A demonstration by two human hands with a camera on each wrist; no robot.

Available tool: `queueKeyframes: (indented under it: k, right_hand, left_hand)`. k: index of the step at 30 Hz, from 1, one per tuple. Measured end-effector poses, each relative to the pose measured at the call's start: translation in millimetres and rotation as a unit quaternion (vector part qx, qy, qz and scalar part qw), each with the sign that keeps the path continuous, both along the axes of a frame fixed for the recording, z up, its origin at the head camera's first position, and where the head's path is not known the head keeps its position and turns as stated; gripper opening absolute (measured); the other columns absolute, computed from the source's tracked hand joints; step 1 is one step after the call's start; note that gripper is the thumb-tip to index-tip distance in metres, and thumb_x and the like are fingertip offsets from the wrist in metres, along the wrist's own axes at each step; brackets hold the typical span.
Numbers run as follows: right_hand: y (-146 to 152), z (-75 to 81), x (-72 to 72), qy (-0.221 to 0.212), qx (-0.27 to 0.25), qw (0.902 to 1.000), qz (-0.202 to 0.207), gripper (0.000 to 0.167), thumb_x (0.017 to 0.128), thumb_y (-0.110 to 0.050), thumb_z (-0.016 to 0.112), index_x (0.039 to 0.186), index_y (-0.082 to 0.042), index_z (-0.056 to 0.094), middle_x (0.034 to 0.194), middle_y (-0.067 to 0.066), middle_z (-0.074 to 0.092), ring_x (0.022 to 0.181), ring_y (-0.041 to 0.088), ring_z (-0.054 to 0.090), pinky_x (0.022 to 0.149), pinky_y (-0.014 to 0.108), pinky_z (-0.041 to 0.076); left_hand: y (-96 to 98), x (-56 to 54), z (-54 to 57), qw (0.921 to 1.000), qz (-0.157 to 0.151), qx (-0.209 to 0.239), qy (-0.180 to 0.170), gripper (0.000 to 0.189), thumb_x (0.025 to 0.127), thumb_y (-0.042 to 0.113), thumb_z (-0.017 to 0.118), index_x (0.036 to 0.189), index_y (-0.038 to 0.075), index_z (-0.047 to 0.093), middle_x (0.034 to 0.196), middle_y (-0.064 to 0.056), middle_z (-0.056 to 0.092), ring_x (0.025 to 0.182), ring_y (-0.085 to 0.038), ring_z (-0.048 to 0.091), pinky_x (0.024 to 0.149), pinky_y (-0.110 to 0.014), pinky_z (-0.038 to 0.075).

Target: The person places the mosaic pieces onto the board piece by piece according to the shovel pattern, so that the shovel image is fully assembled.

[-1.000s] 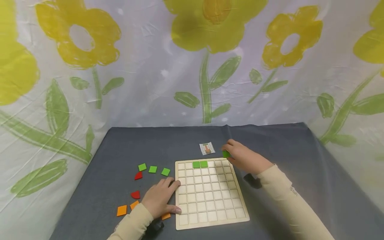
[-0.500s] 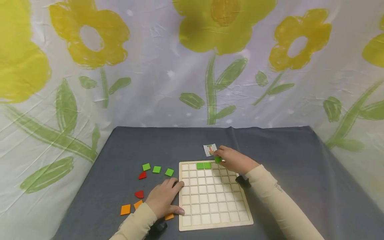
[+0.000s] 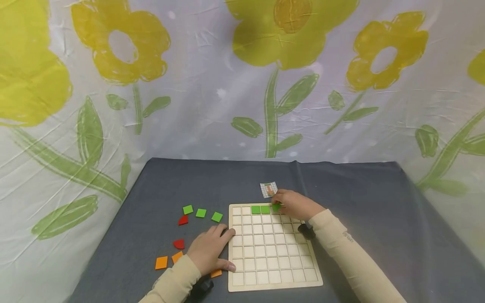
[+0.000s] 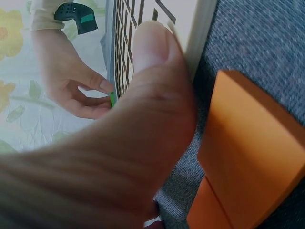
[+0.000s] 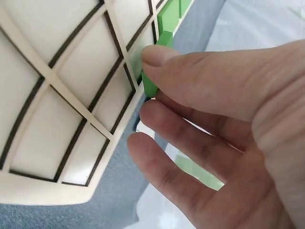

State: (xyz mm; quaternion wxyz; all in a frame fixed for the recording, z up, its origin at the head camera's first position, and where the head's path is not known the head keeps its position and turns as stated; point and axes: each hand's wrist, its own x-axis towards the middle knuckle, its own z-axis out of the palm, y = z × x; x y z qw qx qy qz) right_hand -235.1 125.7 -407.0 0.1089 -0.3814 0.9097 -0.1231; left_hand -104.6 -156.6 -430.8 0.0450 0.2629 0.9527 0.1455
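My right hand (image 3: pixel 297 205) pinches a green square tile (image 5: pixel 150 86) between thumb and fingers at the far row of the wooden grid board (image 3: pixel 262 251). The tile stands tilted over a cell, close to the green tile (image 3: pixel 265 209) set in the board; another green tile (image 3: pixel 256 209) sits left of that one. My left hand (image 3: pixel 209 250) rests at the board's left edge, thumb on the rim and fingers loosely spread. Just beside that thumb, the left wrist view has an orange tile (image 4: pixel 252 148) lying on the cloth.
A small printed card (image 3: pixel 268 190) lies behind the board. To the left are loose green tiles (image 3: pixel 201 213), two red rounded pieces (image 3: pixel 179 244) and several orange tiles (image 3: pixel 161 262), partly hidden by my left arm. A flowered curtain (image 3: pixel 204 105) stands behind the dark cloth.
My right hand has moved left and down with the green tile, from beyond the board's back edge to the far row beside the two set tiles. My left hand has stayed on the board's edge.
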Motion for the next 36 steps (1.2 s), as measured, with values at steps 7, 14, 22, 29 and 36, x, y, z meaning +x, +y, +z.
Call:
queueKeyframes:
  k: [7, 14, 22, 29, 36]
  right_hand:
    - [-0.4, -4.0, 1.0, 0.023, -0.006, 0.9996, 0.017, 0.028, 0.082, -0.006, 0.074, 0.109, -0.009, 0.067, 0.107, 0.003, 0.062, 0.101, 0.018, 0.062, 0.082, 0.027, 0.052]
    - [1.0, -7.8, -0.2, 0.031, -0.017, 0.9991, 0.024, 0.03, 0.081, -0.006, 0.075, 0.11, -0.007, 0.066, 0.107, 0.004, 0.063, 0.1, 0.019, 0.062, 0.081, 0.026, 0.052]
    - [1.4, -10.7, 1.2, 0.054, -0.028, 0.9976, 0.033, 0.03, 0.08, -0.006, 0.076, 0.109, -0.007, 0.067, 0.107, 0.003, 0.064, 0.1, 0.018, 0.062, 0.082, 0.026, 0.052]
    - [4.6, -8.6, 1.5, 0.044, -0.026, 0.9986, 0.016, 0.027, 0.083, -0.009, 0.074, 0.11, -0.008, 0.066, 0.106, 0.003, 0.063, 0.098, 0.018, 0.062, 0.082, 0.028, 0.052]
    - [8.3, -12.2, 0.6, 0.044, -0.023, 0.9987, 0.011, 0.024, 0.086, -0.012, 0.071, 0.11, -0.008, 0.066, 0.104, 0.004, 0.06, 0.094, 0.016, 0.06, 0.079, 0.025, 0.052]
  left_hand:
    - [-0.1, -1.0, -1.3, 1.0, 0.002, 0.0, -0.004, 0.084, 0.064, 0.059, 0.075, 0.13, 0.012, 0.051, 0.124, -0.014, 0.052, 0.108, -0.03, 0.054, 0.078, -0.047, 0.052]
    - [0.8, -1.6, 0.1, 0.9999, 0.008, 0.0, -0.007, 0.085, 0.063, 0.059, 0.075, 0.129, 0.012, 0.052, 0.123, -0.014, 0.052, 0.108, -0.03, 0.054, 0.08, -0.046, 0.052]
    - [1.7, -1.8, -1.9, 0.9998, 0.016, -0.006, -0.008, 0.085, 0.063, 0.06, 0.076, 0.129, 0.013, 0.052, 0.123, -0.013, 0.052, 0.109, -0.029, 0.054, 0.082, -0.046, 0.052]
    - [1.9, -2.5, -2.1, 0.9999, 0.013, -0.005, -0.005, 0.084, 0.064, 0.059, 0.076, 0.13, 0.012, 0.052, 0.123, -0.013, 0.053, 0.109, -0.03, 0.054, 0.082, -0.046, 0.052]
    - [1.3, -2.5, -2.4, 0.9998, 0.016, -0.006, -0.011, 0.085, 0.063, 0.06, 0.076, 0.13, 0.012, 0.052, 0.124, -0.014, 0.053, 0.111, -0.03, 0.053, 0.083, -0.047, 0.052]
